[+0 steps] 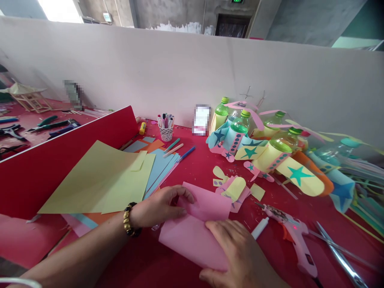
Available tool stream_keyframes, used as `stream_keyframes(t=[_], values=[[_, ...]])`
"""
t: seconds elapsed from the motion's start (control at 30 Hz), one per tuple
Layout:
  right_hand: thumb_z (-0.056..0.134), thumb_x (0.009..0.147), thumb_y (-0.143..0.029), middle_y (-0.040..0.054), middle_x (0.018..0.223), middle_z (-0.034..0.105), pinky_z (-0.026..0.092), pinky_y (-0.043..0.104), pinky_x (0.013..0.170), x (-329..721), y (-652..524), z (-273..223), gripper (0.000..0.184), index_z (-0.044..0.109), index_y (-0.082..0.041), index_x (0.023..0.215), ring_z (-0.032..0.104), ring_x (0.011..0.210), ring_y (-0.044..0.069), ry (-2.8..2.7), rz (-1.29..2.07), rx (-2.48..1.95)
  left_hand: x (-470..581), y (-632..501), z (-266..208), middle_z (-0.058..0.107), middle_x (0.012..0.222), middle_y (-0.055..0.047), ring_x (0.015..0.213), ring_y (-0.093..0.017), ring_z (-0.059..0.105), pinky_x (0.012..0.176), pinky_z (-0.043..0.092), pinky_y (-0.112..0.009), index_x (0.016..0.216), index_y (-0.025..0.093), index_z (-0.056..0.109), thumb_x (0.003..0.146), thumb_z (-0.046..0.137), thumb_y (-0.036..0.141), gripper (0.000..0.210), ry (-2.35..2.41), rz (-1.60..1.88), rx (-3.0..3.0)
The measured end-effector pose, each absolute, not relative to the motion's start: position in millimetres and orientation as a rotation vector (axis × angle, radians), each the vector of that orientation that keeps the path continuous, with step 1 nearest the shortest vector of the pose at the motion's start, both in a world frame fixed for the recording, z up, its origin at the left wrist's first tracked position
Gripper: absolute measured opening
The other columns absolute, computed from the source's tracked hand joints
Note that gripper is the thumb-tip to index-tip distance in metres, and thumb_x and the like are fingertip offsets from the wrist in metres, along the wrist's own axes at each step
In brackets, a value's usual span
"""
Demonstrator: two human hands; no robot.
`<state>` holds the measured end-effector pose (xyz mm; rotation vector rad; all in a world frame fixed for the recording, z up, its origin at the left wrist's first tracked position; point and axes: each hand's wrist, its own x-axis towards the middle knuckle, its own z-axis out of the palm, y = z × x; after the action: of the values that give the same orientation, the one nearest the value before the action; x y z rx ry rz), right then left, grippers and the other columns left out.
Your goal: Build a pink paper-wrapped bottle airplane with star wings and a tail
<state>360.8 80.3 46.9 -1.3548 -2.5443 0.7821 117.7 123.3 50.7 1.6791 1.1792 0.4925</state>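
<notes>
A sheet of pink paper (192, 236) with a crease across it lies in front of me, its far part angled up from the near part. My left hand (159, 204), wearing a beaded bracelet (129, 219), holds the left edge by the crease between thumb and curled fingers. On the right, my right hand (240, 252) grips the sheet, fingers on top and thumb at its near edge. Just past the paper are small pink and yellow paper cut-outs (237, 188). A white-capped tube or pen (260, 228) sits beside my right hand.
Yellow paper sheets (99, 180) overlap blue and orange ones at left, near a red divider (90, 136). Pens lie before a pen cup (166, 130). Bottle planes with paper wings (270, 148) crowd the right. A pink glue gun (295, 236) and scissors (339, 252) lie near right.
</notes>
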Motion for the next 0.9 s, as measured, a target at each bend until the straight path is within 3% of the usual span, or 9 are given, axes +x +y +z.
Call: stream_keyframes(t=[0.9], values=[[0.088, 0.052, -0.034, 0.0082, 0.099, 0.071, 0.052, 0.041, 0.074, 365.2, 78.5, 37.5, 0.062, 0.065, -0.017, 0.107, 0.065, 0.084, 0.028, -2.508, 0.52, -1.181, 121.8, 120.8, 46.8, 0.06, 0.086, -0.001, 0.076, -0.014, 0.051, 0.068, 0.043, -0.024, 0.101, 0.015, 0.066, 0.075, 0.055, 0.015, 0.028, 1.167, 0.597, 1.593]])
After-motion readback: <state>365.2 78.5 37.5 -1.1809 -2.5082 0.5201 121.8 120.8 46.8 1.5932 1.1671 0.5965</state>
